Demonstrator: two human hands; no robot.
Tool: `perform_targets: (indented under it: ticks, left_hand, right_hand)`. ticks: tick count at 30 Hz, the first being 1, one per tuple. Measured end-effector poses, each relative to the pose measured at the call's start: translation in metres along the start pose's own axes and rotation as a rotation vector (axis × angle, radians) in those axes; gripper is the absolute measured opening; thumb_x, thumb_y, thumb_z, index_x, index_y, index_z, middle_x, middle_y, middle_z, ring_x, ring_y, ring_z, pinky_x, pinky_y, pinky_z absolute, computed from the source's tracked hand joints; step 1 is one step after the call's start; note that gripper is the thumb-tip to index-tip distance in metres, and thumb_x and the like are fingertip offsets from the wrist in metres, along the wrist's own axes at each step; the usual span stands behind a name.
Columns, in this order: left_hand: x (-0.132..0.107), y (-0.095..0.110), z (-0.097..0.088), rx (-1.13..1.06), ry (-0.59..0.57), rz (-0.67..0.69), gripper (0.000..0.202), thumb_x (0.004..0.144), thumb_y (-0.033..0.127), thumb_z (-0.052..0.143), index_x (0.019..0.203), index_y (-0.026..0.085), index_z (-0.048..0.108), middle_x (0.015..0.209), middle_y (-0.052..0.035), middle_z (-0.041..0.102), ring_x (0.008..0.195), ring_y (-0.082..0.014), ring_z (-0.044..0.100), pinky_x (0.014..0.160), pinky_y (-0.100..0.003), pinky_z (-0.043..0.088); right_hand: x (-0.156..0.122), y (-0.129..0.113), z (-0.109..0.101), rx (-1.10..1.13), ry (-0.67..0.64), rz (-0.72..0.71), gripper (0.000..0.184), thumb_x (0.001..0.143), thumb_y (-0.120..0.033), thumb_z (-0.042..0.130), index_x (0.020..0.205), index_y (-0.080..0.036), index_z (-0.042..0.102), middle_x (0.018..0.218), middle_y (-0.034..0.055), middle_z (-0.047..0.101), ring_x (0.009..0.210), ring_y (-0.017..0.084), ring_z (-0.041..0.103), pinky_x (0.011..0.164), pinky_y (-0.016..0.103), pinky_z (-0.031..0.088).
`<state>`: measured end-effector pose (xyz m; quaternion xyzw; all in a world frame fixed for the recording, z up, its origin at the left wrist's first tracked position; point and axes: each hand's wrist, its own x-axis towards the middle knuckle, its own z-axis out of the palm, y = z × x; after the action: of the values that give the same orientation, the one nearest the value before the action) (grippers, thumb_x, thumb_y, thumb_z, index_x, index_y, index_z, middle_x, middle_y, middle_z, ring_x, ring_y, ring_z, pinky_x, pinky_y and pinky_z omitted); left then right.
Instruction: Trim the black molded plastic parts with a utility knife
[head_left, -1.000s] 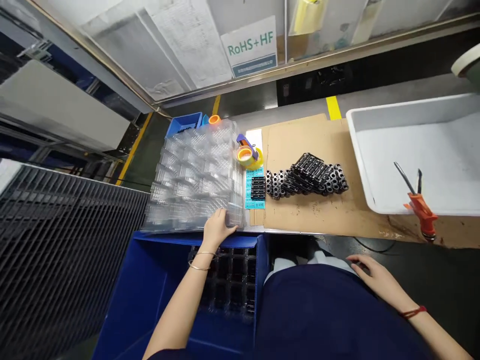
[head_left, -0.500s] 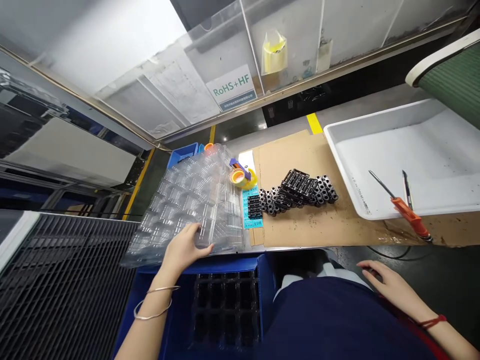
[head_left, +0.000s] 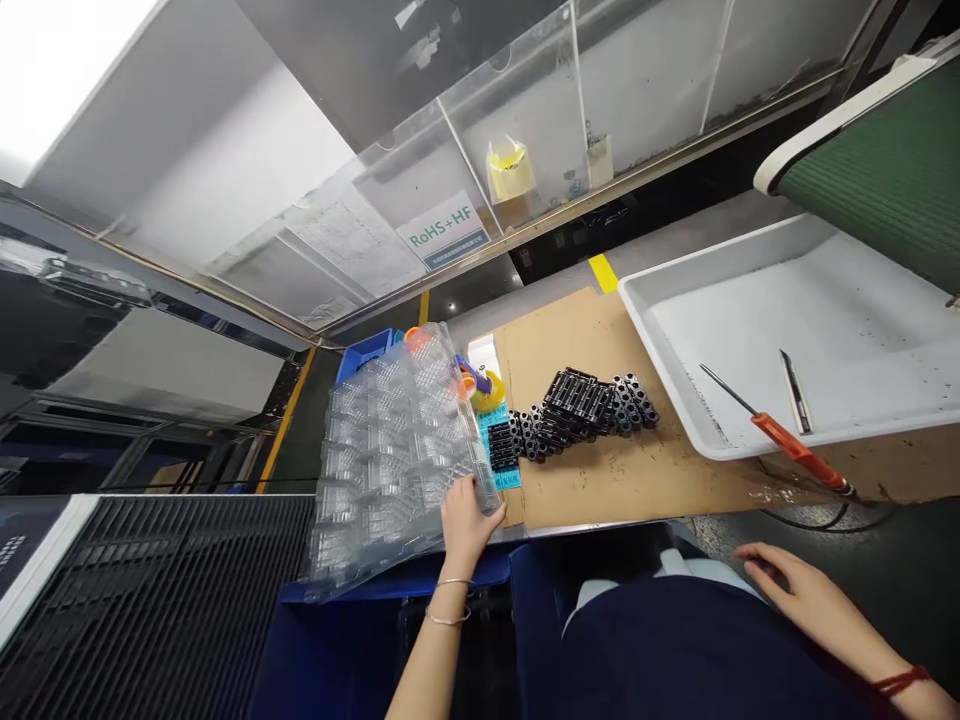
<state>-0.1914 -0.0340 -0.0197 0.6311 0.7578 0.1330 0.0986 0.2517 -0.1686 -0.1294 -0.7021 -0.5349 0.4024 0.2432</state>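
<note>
Two bare hands are in view, and only the left hand holds anything: its fingers curl around the near edge of a stack of clear plastic blister trays, gripping it at the corner closest to the bench. The stack stands tilted, leaning up and away across the view, with its lower edge above a blue corrugated bin and its right side against the bench edge; it looks like several nested trays, though the clear plastic makes the count hard to judge. The right hand is relaxed and open, fingers loosely spread and gripping nothing, beside a dark navy apron over the floor. On a cardboard sheet covering the bench lies a pile of black cylindrical parts, just beside cyan label sheets and a roll of yellow tape, which the top of the stack nearly touches. Farther right, a white plastic tray holds a slim craft knife, and an orange-handled tool has its thin shaft lying across the tray's rim.
</note>
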Motion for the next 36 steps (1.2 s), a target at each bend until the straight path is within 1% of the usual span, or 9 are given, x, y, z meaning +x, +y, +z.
perform_targets:
  ticks: [7, 10, 13, 18, 21, 24, 28, 30, 36]
  left_hand:
    - [-0.026, 0.005, -0.016, 0.005, -0.005, -0.116, 0.065, 0.054, 0.029, 0.087, 0.111, 0.024, 0.055, 0.11, -0.0116, 0.064, 0.116, -0.0424, 0.059, 0.104, -0.061, 0.043]
    - [-0.02, 0.038, -0.016, -0.024, 0.069, -0.093, 0.079, 0.063, 0.04, 0.085, 0.13, 0.021, 0.047, 0.127, -0.0196, 0.057, 0.13, -0.0459, 0.049, 0.11, -0.066, 0.034]
    - [0.007, 0.095, 0.0, -0.098, 0.065, 0.033, 0.089, 0.069, 0.048, 0.081, 0.142, 0.019, 0.037, 0.145, -0.0223, 0.047, 0.142, -0.0393, 0.041, 0.119, -0.055, 0.03]
    - [0.066, 0.18, 0.044, -0.135, -0.04, 0.125, 0.119, 0.054, 0.049, 0.092, 0.151, 0.017, 0.032, 0.161, -0.0282, 0.029, 0.152, -0.047, 0.022, 0.122, -0.063, 0.016]
    - [0.091, 0.205, 0.059, -0.101, -0.124, 0.105, 0.123, 0.05, 0.045, 0.093, 0.152, 0.013, 0.033, 0.154, -0.0327, 0.037, 0.148, -0.055, 0.026, 0.116, -0.075, 0.013]
    - [0.096, 0.218, 0.047, -0.078, -0.175, 0.118, 0.117, 0.054, 0.037, 0.089, 0.153, 0.01, 0.032, 0.145, -0.0303, 0.046, 0.14, -0.0527, 0.038, 0.116, -0.071, 0.023]
    - [0.052, 0.213, 0.0, -0.118, -0.222, 0.213, 0.123, 0.058, 0.026, 0.08, 0.161, 0.016, 0.012, 0.154, -0.0218, 0.034, 0.148, -0.0417, 0.03, 0.123, -0.058, 0.022]
    - [0.012, 0.197, -0.017, -0.204, -0.447, 0.32, 0.121, 0.062, 0.015, 0.07, 0.163, 0.024, 0.002, 0.163, -0.017, 0.023, 0.154, -0.0382, 0.022, 0.125, -0.058, 0.02]
    - [-0.083, 0.138, 0.01, -0.313, -1.187, 0.077, 0.122, 0.058, 0.013, 0.072, 0.163, 0.019, 0.011, 0.171, -0.0174, 0.013, 0.157, -0.0385, 0.015, 0.128, -0.056, 0.016]
  right_hand:
    - [0.008, -0.062, -0.08, -0.274, 0.635, -0.143, 0.051, 0.093, -0.059, 0.046, 0.134, -0.03, 0.055, 0.125, 0.0163, 0.066, 0.126, 0.046, 0.058, 0.111, 0.062, 0.041]
    - [0.042, -0.059, -0.103, -0.387, 0.579, -0.185, 0.077, 0.089, -0.077, 0.037, 0.141, -0.02, 0.048, 0.135, 0.0216, 0.06, 0.129, 0.048, 0.054, 0.11, 0.061, 0.039]
    - [0.079, -0.043, -0.107, -0.431, 0.437, -0.217, 0.085, 0.084, -0.082, 0.038, 0.134, -0.015, 0.054, 0.129, 0.0238, 0.065, 0.122, 0.044, 0.059, 0.106, 0.059, 0.04]
    - [0.107, -0.037, -0.1, -0.406, 0.274, -0.276, 0.053, 0.087, -0.066, 0.05, 0.112, -0.023, 0.066, 0.112, 0.0131, 0.076, 0.11, 0.036, 0.067, 0.11, 0.061, 0.029]
    - [0.111, -0.039, -0.101, -0.361, 0.192, -0.312, 0.035, 0.089, -0.055, 0.056, 0.105, -0.026, 0.067, 0.11, 0.0092, 0.078, 0.107, 0.032, 0.069, 0.11, 0.058, 0.03]
    - [0.113, -0.036, -0.105, -0.313, 0.159, -0.345, 0.027, 0.091, -0.042, 0.055, 0.107, -0.023, 0.066, 0.112, 0.0111, 0.078, 0.114, 0.034, 0.067, 0.11, 0.059, 0.029]
    - [0.1, -0.035, -0.12, -0.236, 0.153, -0.398, 0.025, 0.095, -0.035, 0.048, 0.113, -0.023, 0.06, 0.112, 0.0115, 0.077, 0.112, 0.033, 0.069, 0.111, 0.06, 0.034]
    - [0.084, -0.042, -0.134, -0.174, 0.078, -0.45, 0.021, 0.094, -0.033, 0.051, 0.111, -0.024, 0.06, 0.109, 0.01, 0.077, 0.103, 0.029, 0.071, 0.104, 0.05, 0.045]
    - [0.044, -0.08, -0.157, -0.338, -0.711, -0.359, 0.013, 0.07, -0.011, 0.061, 0.069, -0.024, 0.059, 0.068, 0.0014, 0.068, 0.064, 0.022, 0.064, 0.062, 0.033, 0.046]
